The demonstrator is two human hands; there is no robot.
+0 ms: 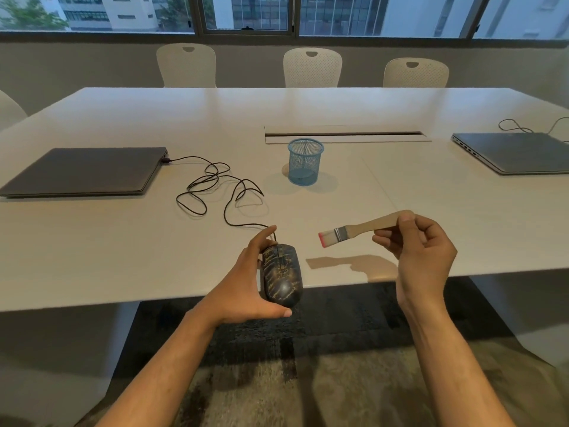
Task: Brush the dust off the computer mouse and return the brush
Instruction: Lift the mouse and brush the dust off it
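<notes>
While left hand [246, 288] grips mouse [281, 274], right hand [421, 251] pinches brush [354, 231] handle, markings unreadable.

I see a white table [308, 112] with three white chairs [312, 67] behind. Windows [246, 13] span the grey wall [77, 63]. Carpet [308, 380] underfoot.

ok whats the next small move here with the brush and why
Probably swing the brush left and down until its bristles meet the top of the mouse. The right hand pinches the wooden handle with the bristles already aimed at the mouse but still apart from it, in the air. The left hand grips the mouse at the table edge, so it looks ready for sweeping.
</notes>
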